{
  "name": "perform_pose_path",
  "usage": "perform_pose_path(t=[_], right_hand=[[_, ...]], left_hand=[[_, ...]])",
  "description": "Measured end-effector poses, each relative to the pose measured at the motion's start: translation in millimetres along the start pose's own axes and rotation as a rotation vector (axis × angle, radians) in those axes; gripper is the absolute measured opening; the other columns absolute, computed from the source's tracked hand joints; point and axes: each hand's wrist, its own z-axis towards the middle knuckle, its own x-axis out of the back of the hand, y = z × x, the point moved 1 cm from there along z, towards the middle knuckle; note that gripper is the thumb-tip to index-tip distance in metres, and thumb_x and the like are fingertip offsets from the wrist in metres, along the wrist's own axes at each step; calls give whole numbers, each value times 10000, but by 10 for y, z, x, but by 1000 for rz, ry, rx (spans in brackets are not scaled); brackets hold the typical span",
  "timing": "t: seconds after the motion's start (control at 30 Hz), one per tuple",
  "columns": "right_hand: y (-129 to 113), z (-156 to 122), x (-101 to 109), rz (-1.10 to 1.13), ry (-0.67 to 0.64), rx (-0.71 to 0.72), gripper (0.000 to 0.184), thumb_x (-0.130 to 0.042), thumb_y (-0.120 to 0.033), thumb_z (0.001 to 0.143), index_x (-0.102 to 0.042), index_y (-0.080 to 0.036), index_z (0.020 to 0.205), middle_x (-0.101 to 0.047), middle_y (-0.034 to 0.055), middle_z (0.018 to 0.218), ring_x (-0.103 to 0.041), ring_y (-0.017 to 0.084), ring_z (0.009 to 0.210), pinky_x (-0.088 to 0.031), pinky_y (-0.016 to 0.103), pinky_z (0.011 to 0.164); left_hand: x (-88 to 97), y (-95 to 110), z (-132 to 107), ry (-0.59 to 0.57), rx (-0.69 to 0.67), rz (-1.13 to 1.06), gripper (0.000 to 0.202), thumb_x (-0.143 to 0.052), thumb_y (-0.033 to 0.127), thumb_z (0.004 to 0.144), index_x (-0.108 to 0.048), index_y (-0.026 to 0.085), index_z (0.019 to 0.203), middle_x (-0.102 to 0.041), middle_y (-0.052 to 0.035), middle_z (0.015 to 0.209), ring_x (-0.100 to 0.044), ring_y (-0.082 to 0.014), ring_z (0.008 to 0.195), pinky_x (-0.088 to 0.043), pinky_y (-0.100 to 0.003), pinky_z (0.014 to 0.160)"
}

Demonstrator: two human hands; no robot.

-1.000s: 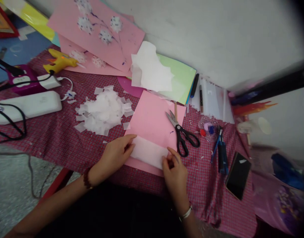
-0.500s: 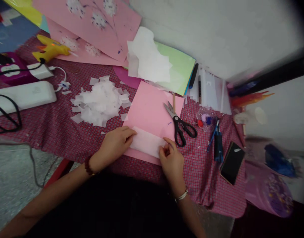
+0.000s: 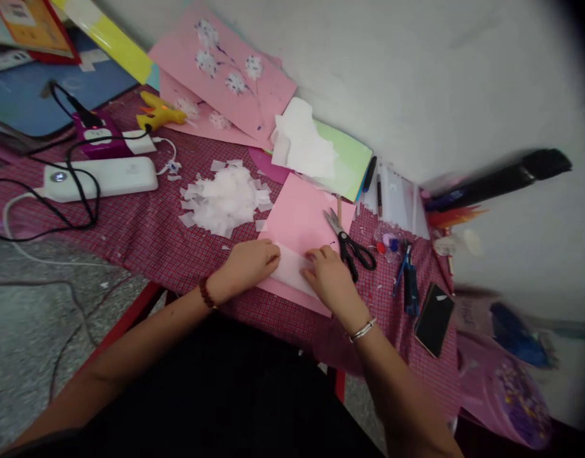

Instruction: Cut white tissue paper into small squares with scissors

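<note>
A folded strip of thin white paper (image 3: pixel 290 266) lies across a pink sheet (image 3: pixel 297 213) at the table's near edge. My left hand (image 3: pixel 252 264) is closed, its thumb and fingers pinching the strip's left end. Over the strip's right part rests my right hand (image 3: pixel 333 280), thumb and fingertips curved but apart, touching the paper; its palm hides the strip's right end. Black-handled scissors (image 3: pixel 347 242) lie partly on the pink sheet, just beyond my right hand. To the left sits a heap of cut white paper pieces (image 3: pixel 223 198).
Farther back are pink sheets with white flowers (image 3: pixel 235 57), a yellow glue gun (image 3: pixel 159 113) and white paper (image 3: pixel 304 140) on a green sheet. A white power bank (image 3: pixel 106 178) with cables lies left; a phone (image 3: pixel 434 320) and pens lie right.
My right hand has slid left along the strip from its right end, its pinch loosened. My left hand stays on the left end. The camera view has shifted.
</note>
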Motion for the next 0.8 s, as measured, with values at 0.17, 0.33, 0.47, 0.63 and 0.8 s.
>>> perform_pose_path(t=[0.17, 0.33, 0.47, 0.63, 0.8], right_hand=[[-10, 26, -40, 95, -48, -62, 158, -589, -156, 817, -639, -143, 967, -682, 121, 869, -631, 274, 837, -472, 371, 797], [-12, 90, -8, 328, -17, -73, 80, -599, -115, 684, -589, -195, 685, -653, 66, 810, -610, 220, 815, -463, 326, 804], [-27, 85, 85, 593, 84, -111, 103, -506, -249, 759, -589, -192, 778, -614, 2, 669, -557, 165, 572, -460, 279, 549], [-83, 99, 118, 838, 300, -71, 221, -451, -330, 809, -585, -188, 914, -643, 4, 693, -552, 149, 531, -476, 269, 513], [-176, 91, 124, 916, 452, 45, 153, -515, -284, 805, -614, -193, 879, -645, 13, 749, -583, 162, 630, -501, 267, 578]], left_hand=[[25, 19, -63, -4, -47, -8, 303, -419, 246, 930, -660, 154, 771, -620, -80, 818, -560, -188, 734, -326, -294, 584], [-51, -86, -77, 82, -30, -288, 235, -486, 256, 898, -685, 147, 836, -607, -85, 854, -550, -197, 767, -410, -326, 694], [-44, -209, -38, 344, 107, -979, 445, -592, 353, 860, -538, 206, 1276, -585, -91, 1117, -556, -182, 878, -459, -323, 786], [-15, -91, 1, 22, 289, -2024, 452, -639, 455, 834, -545, 195, 1191, -568, -126, 1237, -573, -213, 1010, -479, -350, 822], [-4, 245, 26, -178, 133, -2112, 386, -693, 389, 798, -642, 159, 1104, -653, -127, 1129, -598, -215, 987, -471, -358, 848]])
